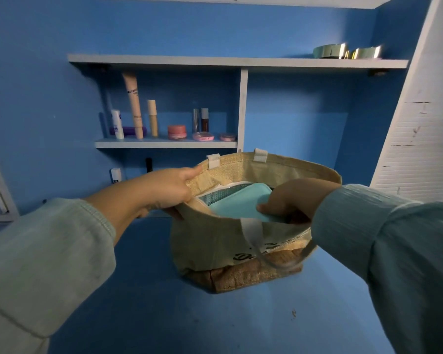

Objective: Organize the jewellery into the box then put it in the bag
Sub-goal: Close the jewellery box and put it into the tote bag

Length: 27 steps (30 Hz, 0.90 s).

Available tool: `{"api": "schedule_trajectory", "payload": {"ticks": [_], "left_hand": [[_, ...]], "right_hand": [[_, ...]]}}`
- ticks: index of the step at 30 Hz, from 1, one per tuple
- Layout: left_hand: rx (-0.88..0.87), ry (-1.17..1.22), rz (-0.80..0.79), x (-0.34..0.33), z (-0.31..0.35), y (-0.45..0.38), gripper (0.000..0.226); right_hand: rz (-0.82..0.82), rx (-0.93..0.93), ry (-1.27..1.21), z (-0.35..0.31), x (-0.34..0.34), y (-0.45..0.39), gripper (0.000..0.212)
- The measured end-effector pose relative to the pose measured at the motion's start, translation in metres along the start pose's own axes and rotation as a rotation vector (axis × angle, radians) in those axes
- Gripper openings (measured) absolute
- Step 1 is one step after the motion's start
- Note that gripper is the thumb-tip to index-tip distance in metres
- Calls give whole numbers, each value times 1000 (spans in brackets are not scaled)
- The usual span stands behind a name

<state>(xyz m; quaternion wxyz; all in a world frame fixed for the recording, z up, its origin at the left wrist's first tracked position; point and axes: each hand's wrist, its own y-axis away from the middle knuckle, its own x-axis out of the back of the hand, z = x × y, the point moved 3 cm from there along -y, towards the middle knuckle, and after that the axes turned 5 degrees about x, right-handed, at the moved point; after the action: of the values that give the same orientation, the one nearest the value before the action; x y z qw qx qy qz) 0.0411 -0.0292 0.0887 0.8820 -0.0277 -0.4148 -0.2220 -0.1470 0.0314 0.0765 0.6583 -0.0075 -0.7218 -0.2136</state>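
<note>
A tan woven bag (pixel 210 246) with white handles stands open on the blue table. My left hand (pixel 164 190) grips the bag's left rim and holds the mouth open. A closed teal jewellery box (pixel 237 203) sits tilted inside the bag's mouth, partly below the rim. My right hand (pixel 292 200) holds the box by its near right corner, thumb on top, fingers hidden beneath. No loose jewellery is visible.
The blue table (pixel 143 290) spreads in front of the bag. A wall shelf (pixel 164 143) behind holds several cosmetic tubes and pink jars. Shiny round tins (pixel 343 51) sit on the top shelf. A white slatted panel (pixel 420 139) stands at the right.
</note>
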Motion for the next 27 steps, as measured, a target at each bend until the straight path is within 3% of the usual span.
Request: {"api": "schedule_trajectory", "payload": {"ticks": [5,10,12,16,20,22,25,27], "left_hand": [[-4,-1,-17,1,0,5,74],[-26,65,16,8,-2,7,71],[-36,122,52,10,-5,8,66],[-55,311,140,5,-14,9,42],[-20,438,238,-1,-19,12,33],[15,448,226,-4,-20,16,37],[31,331,242,-1,-16,19,50],[31,284,296,11,-11,19,51]], "right_hand": [[107,19,199,1,0,-10,41],[414,56,351,15,26,0,15],[517,-14,431,27,34,4,23],[337,-170,303,49,31,-4,25],[179,-34,342,55,31,-2,18],[143,-78,468,57,32,6,13],[141,-107,527,62,34,7,30],[157,-115,530,64,40,7,31]]}}
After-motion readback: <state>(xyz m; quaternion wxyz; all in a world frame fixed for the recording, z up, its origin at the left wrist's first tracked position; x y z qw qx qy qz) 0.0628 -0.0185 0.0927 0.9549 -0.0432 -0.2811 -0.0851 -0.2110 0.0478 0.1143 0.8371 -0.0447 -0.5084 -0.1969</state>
